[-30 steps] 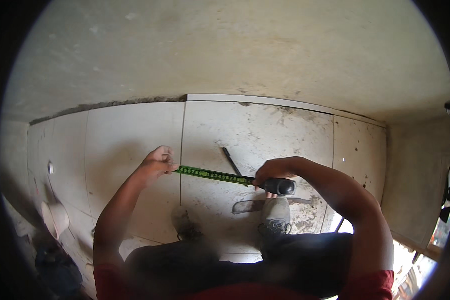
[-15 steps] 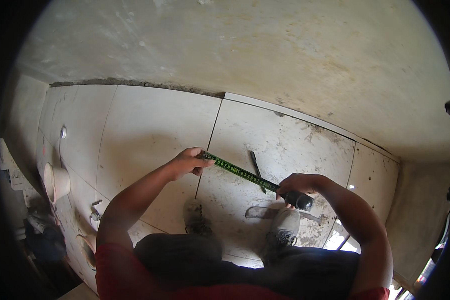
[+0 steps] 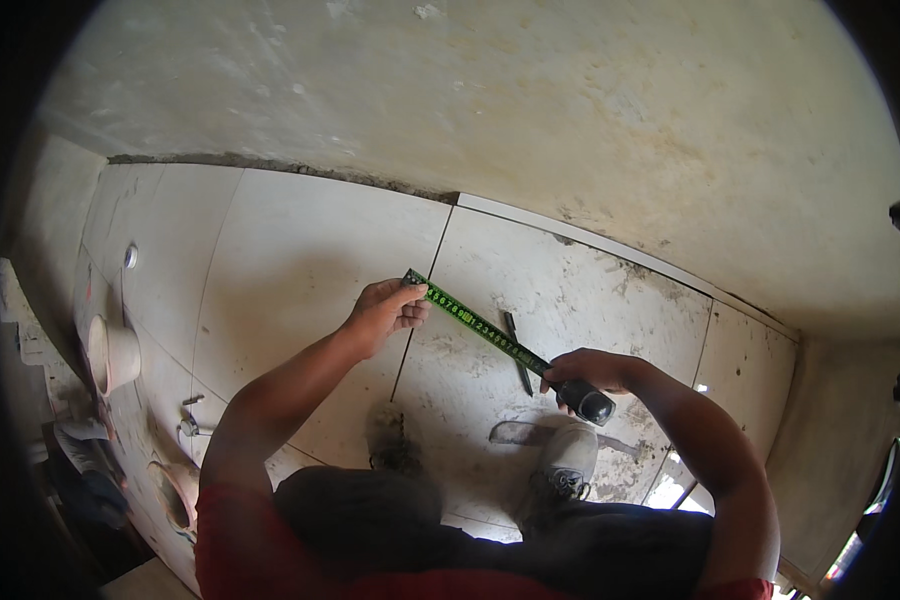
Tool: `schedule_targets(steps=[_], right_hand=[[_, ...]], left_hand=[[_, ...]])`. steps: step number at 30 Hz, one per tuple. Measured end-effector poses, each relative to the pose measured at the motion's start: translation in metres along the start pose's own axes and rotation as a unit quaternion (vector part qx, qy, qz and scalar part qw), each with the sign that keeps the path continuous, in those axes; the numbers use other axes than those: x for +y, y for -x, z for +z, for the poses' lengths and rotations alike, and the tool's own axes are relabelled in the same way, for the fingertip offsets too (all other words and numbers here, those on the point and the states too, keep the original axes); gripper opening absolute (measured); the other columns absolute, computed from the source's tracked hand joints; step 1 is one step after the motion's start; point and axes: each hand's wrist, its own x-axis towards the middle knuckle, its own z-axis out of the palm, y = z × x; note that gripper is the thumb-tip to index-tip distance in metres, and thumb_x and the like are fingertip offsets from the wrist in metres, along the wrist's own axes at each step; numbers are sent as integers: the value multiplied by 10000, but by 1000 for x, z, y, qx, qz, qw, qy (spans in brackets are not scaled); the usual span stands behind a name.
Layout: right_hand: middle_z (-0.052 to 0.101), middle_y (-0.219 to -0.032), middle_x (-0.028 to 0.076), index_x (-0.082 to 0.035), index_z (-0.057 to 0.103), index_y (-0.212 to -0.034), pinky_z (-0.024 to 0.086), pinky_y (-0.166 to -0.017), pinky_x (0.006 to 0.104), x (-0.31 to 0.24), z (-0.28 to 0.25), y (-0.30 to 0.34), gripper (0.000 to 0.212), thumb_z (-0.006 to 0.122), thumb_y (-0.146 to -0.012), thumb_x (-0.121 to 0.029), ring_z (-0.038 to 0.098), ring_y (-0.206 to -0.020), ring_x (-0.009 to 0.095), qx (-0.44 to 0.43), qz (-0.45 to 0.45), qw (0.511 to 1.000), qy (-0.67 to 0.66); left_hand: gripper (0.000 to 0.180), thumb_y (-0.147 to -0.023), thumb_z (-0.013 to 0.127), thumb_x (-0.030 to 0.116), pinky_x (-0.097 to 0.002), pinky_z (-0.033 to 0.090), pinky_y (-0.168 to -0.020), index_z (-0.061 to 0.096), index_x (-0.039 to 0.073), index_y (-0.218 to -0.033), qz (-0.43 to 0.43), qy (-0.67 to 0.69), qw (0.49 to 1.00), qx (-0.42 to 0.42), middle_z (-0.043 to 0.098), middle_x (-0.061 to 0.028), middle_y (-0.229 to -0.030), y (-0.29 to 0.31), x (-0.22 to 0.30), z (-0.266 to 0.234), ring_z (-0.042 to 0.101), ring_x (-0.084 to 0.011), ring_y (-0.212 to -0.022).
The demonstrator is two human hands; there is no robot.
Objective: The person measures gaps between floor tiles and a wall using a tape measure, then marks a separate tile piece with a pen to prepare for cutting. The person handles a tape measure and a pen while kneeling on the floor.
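A tape measure (image 3: 488, 331) stretches between my hands, its black and green blade drawn out above the pale floor tiles. My left hand (image 3: 382, 312) pinches the blade close to its hooked end, which sticks out past the thumb. Around the dark case my right hand (image 3: 595, 370) is closed, with fingers by the mouth where the blade comes out. Below the blade, a black pen-like stick (image 3: 517, 352) lies on the tiles. A flat metal blade-like tool (image 3: 522, 433) rests beside my right shoe (image 3: 570, 455), partly hidden by it.
Along the wall (image 3: 570, 110) runs a white skirting strip (image 3: 590, 240) on the right; rough mortar (image 3: 300, 172) shows on the left. Two buckets (image 3: 120, 357) stand at left, near a small metal fitting (image 3: 190, 424) and a white roll (image 3: 130, 256).
My left hand has moved slightly up and away with the blade's end, so the tape slants more. My right hand with the case has shifted a little left.
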Motion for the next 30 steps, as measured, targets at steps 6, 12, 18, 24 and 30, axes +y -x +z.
schedule_targets(steps=[6,12,18,24,30], right_hand=[[672,-825,137,-18,625,-1130,563,-669,336,-1,-10,0,325,469,-1035,-287,677,-710,212,-21,27,999,7],[693,-895,126,-35,667,-1113,551,-706,335,35,-33,7,347,507,-1013,-326,675,-756,186,41,49,997,53],[715,-973,109,-110,746,-1016,492,-889,355,59,-37,2,387,524,-992,-426,660,-912,212,95,55,967,228],[691,-902,73,-88,749,-950,484,-790,328,38,-24,-22,306,573,-962,-338,595,-819,155,126,13,981,146],[678,-897,72,-93,746,-947,480,-765,339,25,-22,-25,275,589,-930,-318,583,-811,165,148,-18,971,188]], left_hand=[[203,-854,750,254,-280,532,-741,642,92,-914,87,55,982,161,636,-26,-852,-33,16,-49,631,-133,-772],[278,-851,753,244,-316,543,-790,638,56,-1020,186,115,912,348,636,-83,-955,-48,42,-161,646,-191,-865],[371,-862,764,299,-327,550,-782,626,30,-1077,185,131,902,368,651,-94,-957,-40,26,-194,664,-206,-873],[313,-917,714,349,-305,559,-699,639,61,-1017,72,33,977,198,695,-72,-903,-38,-17,-74,670,-168,-762],[249,-945,673,304,-301,559,-696,644,59,-977,44,5,994,95,701,-83,-881,-32,-30,-20,655,-149,-734]])
